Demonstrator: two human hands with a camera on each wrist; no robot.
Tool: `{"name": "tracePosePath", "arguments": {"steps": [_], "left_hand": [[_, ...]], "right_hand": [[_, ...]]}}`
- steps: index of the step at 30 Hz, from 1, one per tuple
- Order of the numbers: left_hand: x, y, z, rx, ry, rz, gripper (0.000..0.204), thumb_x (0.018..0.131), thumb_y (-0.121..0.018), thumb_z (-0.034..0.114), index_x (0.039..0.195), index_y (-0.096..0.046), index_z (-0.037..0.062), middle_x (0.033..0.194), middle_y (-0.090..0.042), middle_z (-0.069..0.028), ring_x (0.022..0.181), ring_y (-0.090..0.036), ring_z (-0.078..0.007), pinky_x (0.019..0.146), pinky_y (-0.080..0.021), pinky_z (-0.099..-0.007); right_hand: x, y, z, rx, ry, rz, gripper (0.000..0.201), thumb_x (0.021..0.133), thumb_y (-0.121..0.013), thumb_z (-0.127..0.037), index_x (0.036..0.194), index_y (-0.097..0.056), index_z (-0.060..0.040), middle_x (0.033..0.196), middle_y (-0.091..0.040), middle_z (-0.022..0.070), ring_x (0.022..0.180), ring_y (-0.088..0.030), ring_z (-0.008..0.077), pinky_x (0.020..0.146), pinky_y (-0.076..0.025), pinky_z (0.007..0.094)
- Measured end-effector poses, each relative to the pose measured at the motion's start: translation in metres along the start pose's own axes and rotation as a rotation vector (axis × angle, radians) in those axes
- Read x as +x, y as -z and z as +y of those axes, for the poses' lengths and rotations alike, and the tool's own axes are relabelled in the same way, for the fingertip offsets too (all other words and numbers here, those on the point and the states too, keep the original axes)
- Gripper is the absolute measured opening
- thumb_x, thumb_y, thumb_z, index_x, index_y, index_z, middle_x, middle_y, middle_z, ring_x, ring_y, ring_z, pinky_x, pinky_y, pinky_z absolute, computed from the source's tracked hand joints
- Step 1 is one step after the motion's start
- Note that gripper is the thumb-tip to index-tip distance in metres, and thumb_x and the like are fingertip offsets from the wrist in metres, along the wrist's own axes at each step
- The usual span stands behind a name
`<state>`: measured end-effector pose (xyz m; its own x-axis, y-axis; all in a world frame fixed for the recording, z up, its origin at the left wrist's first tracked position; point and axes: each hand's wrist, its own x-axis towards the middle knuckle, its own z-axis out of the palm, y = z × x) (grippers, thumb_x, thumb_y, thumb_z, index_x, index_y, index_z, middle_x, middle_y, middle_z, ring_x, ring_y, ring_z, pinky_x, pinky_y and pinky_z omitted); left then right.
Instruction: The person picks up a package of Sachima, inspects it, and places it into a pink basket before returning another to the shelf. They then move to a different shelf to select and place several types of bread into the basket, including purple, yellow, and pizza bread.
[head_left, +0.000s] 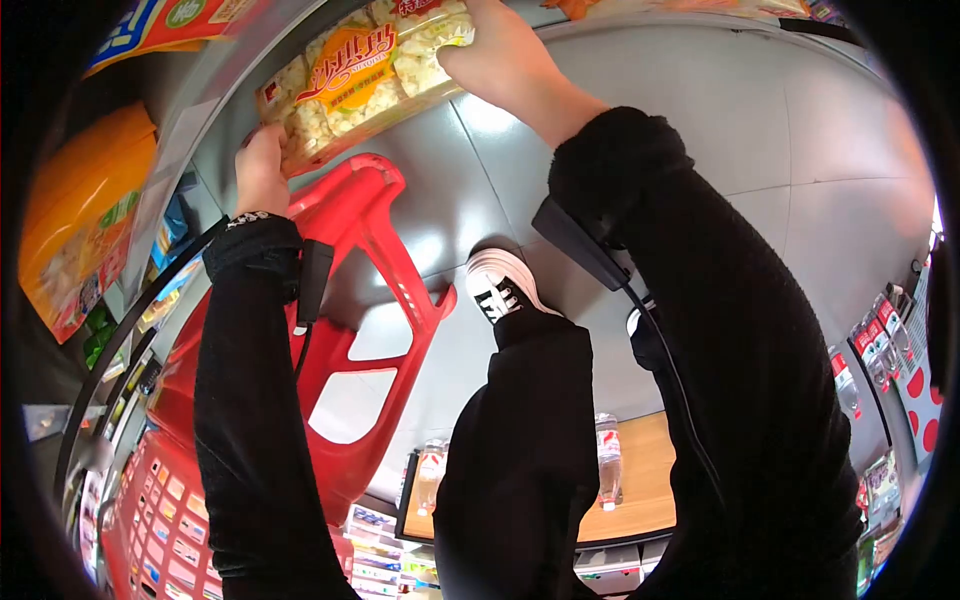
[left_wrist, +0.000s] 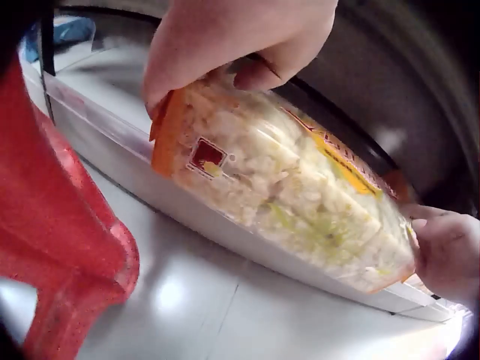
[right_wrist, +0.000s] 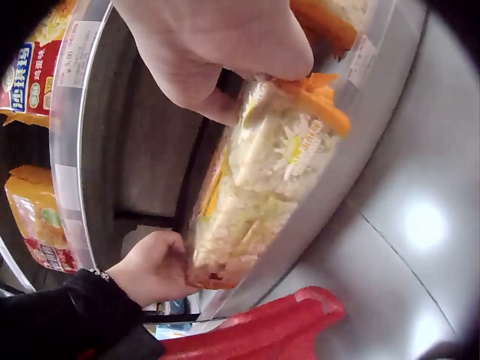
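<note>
Your left hand [head_left: 262, 170] and right hand [head_left: 515, 75] grip one sachima pack [head_left: 350, 80] by its opposite ends, fingers curled closed on the wrapper, probably so the long, soft block doesn't sag. The pack slants between them, near the front lip of the lower shelf [right_wrist: 330, 172]. Just beside your left grip is one red basket [head_left: 405, 270], its handle side turned toward you, perhaps for easy reach. Beyond your left hand, the right wrist view shows two packs [right_wrist: 30, 82] [right_wrist: 41, 214] behind one clear rail [right_wrist: 67, 150], likely there to stop them sliding off.
</note>
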<state>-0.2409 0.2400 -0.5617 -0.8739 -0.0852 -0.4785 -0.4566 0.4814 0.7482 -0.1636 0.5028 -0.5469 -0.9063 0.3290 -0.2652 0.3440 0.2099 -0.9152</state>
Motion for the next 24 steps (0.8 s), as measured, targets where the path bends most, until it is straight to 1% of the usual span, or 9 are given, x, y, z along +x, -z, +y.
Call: {"name": "tracePosePath", "arguments": {"steps": [3,5,10,12,13,18,21,23,24], "left_hand": [[-0.003,0.001,0.006,0.023,-0.132,-0.177,0.031,0.073,-0.054,0.029,0.091,-0.056,0.0035,0.085,-0.054,-0.0057,0.074,-0.049,-0.0154,0.064,-0.041,-0.0286],[-0.027,-0.015,0.039,-0.02,0.462,0.092,0.044,0.073,-0.056,0.037,0.105,-0.05,0.0083,0.101,-0.05,-0.0052,0.087,-0.046,-0.0176,0.07,-0.042,-0.0359],[-0.021,0.003,0.037,-0.093,0.554,-0.035,0.047,0.073,-0.057,0.04,0.11,-0.047,0.0132,0.107,-0.045,-0.0045,0.095,-0.042,-0.0226,0.076,-0.04,-0.04],[-0.013,0.019,0.029,0.001,0.092,-0.336,0.035,0.076,-0.056,0.031,0.104,-0.048,0.012,0.105,-0.045,-0.0054,0.09,-0.043,-0.0225,0.078,-0.039,-0.0371],[0.003,0.012,0.039,-0.31,0.486,0.032,0.024,0.079,-0.053,0.019,0.1,-0.046,0.009,0.105,-0.046,-0.0067,0.09,-0.046,-0.0227,0.08,-0.039,-0.0354],[0.047,0.03,0.021,-0.625,0.373,0.002,0.025,0.079,-0.051,0.015,0.102,-0.044,0.0068,0.103,-0.048,-0.0113,0.091,-0.05,-0.0256,0.084,-0.039,-0.0357],[0.021,0.013,0.03,-0.532,0.308,0.242,0.023,0.079,-0.052,0.015,0.097,-0.046,0.0032,0.096,-0.05,-0.0114,0.087,-0.05,-0.0243,0.084,-0.04,-0.0368],[0.0,0.014,0.016,0.67,-0.42,0.014,0.019,0.078,-0.052,0.012,0.091,-0.047,-0.0004,0.092,-0.049,-0.0086,0.086,-0.049,-0.0206,0.082,-0.041,-0.0372],[-0.011,0.003,0.021,0.666,-0.414,0.015,0.019,0.078,-0.052,0.012,0.091,-0.047,-0.0004,0.092,-0.049,-0.0086,0.086,-0.049,-0.0206,0.082,-0.041,-0.0372]], "right_hand": [[-0.009,0.007,0.009,0.05,0.197,0.121,0.033,0.068,-0.054,-0.008,0.1,-0.051,-0.0002,0.1,-0.054,0.0266,0.096,-0.05,0.0398,0.083,-0.041,0.0409],[-0.014,0.006,0.027,-0.548,0.192,0.216,0.054,0.07,-0.061,-0.024,0.115,-0.047,0.0,0.097,-0.058,0.0203,0.089,-0.057,0.0318,0.078,-0.044,0.0348],[-0.007,0.007,0.014,-0.248,0.067,0.04,0.027,0.068,-0.06,-0.02,0.083,-0.057,0.0022,0.086,-0.057,0.0242,0.084,-0.055,0.0389,0.075,-0.044,0.0433],[0.006,-0.004,0.012,-0.229,0.097,0.064,0.026,0.067,-0.06,-0.019,0.081,-0.058,0.0023,0.086,-0.056,0.0253,0.083,-0.055,0.0384,0.076,-0.044,0.0424],[0.015,-0.012,0.01,-0.286,0.091,0.048,0.035,0.07,-0.059,-0.022,0.095,-0.054,0.0022,0.093,-0.056,0.0232,0.089,-0.053,0.0386,0.079,-0.043,0.0416],[0.049,-0.05,0.005,-0.158,-0.016,0.111,0.034,0.07,-0.057,-0.011,0.102,-0.052,-0.0004,0.104,-0.052,0.026,0.098,-0.049,0.0414,0.084,-0.042,0.0388],[0.048,-0.053,0.008,0.066,0.095,-0.004,0.037,0.071,-0.058,-0.014,0.106,-0.053,-0.0044,0.106,-0.052,0.026,0.1,-0.048,0.0405,0.089,-0.039,0.0396],[0.022,-0.042,0.001,-0.093,0.081,-0.014,0.042,0.071,-0.058,-0.017,0.11,-0.051,-0.0022,0.104,-0.053,0.0245,0.097,-0.05,0.0391,0.085,-0.041,0.0398],[0.007,-0.034,-0.003,-0.253,0.067,-0.014,0.048,0.072,-0.058,-0.02,0.114,-0.048,0.0001,0.101,-0.055,0.0231,0.095,-0.053,0.0376,0.082,-0.043,0.0399]]}}
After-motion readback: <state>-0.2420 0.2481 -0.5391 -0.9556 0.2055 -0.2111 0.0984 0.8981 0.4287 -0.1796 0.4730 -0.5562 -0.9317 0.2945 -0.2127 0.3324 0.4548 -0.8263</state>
